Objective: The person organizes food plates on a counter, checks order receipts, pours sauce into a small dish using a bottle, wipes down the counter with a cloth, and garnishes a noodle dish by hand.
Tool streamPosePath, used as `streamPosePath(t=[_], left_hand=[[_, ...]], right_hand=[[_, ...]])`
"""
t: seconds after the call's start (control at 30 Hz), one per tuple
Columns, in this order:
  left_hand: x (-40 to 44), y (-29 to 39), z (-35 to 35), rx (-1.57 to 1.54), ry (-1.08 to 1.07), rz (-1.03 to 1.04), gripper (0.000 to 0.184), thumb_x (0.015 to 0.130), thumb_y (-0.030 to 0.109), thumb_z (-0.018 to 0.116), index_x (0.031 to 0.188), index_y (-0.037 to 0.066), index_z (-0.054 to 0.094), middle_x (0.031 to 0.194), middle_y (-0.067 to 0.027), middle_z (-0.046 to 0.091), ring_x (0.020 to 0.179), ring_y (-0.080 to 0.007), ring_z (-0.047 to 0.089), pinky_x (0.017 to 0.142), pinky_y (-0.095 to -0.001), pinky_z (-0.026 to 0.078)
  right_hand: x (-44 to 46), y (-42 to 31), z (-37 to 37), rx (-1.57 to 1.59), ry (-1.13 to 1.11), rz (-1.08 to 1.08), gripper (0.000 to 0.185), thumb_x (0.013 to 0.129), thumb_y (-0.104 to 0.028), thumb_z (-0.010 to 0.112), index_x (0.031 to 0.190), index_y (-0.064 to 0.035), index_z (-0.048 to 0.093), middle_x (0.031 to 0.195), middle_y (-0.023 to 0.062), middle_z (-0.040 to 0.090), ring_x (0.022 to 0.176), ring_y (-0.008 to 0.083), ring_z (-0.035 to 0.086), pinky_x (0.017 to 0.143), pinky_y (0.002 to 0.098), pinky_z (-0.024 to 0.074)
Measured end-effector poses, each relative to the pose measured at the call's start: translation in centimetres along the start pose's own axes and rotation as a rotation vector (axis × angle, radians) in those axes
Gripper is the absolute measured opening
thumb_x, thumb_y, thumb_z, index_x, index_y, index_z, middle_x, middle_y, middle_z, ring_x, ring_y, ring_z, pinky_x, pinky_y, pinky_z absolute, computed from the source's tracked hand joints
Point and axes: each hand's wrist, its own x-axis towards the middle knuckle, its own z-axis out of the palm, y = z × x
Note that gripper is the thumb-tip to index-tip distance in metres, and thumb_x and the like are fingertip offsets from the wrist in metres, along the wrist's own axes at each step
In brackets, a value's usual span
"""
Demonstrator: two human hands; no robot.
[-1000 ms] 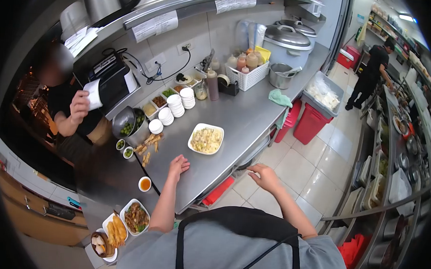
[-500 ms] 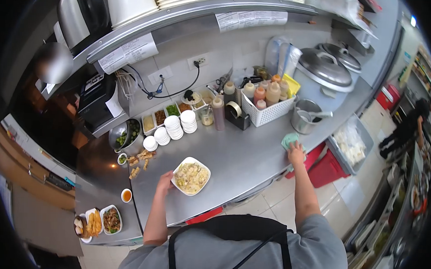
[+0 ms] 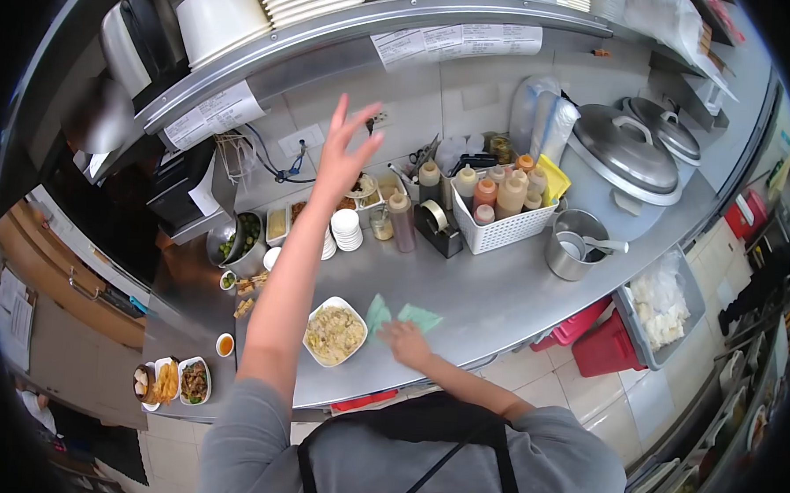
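Steel counter (image 3: 446, 293), tiled wall (image 3: 419, 102) behind. Bowl of food (image 3: 335, 332) sits on it, near the front edge. Left hand (image 3: 346, 156) up in the air at 12 o'clock from bowl, empty, fingers spread. Right hand (image 3: 405, 342) at 3 o'clock, fingers on green cloth (image 3: 420, 316) just beside bowl; can't tell if they pinch it. White basket of bottles (image 3: 503, 229) at 2 o'clock, orange sauce cup (image 3: 225, 345) at 9.

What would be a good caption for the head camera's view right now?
Left hand raised, right hand on a green cloth beside a white bowl of food.
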Motion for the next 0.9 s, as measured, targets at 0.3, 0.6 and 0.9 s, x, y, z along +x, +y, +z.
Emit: streamPosePath(t=[0.3,0.6,0.9], left_hand=[[8.5,-1.8,4.9,-0.584,0.127,-0.117,0.017,0.075,0.003,0.059,0.092,0.002,0.064,0.088,-0.0055,0.063,0.083,-0.0127,0.056,0.075,-0.0245,0.043],[-0.8,0.2,-12.2,0.515,-0.007,0.686,0.024,0.067,-0.008,0.056,0.087,0.002,0.063,0.083,-0.0107,0.061,0.07,-0.0212,0.059,0.064,-0.0256,0.046],[7.9,4.0,-41.0,0.276,0.761,0.521,0.028,0.072,0.015,0.062,0.097,0.003,0.061,0.099,-0.0096,0.058,0.085,-0.0216,0.054,0.085,-0.038,0.036]], right_hand=[[-5.7,10.6,-7.1,-0.154,0.12,0.675,0.036,0.066,-0.034,0.06,0.087,-0.0067,0.052,0.098,0.0115,0.051,0.094,0.0259,0.045,0.076,0.0438,0.0337],[-8.6,18.9,-6.0,-0.34,0.336,0.801,0.049,0.074,-0.014,0.05,0.121,-0.0043,0.041,0.125,0.0218,0.038,0.117,0.0352,0.034,0.097,0.0449,0.0254],[-5.0,16.5,-5.5,-0.376,0.249,0.921,0.046,0.077,-0.015,0.049,0.12,-0.0017,0.039,0.125,0.0226,0.036,0.117,0.0341,0.033,0.095,0.0406,0.0297]])
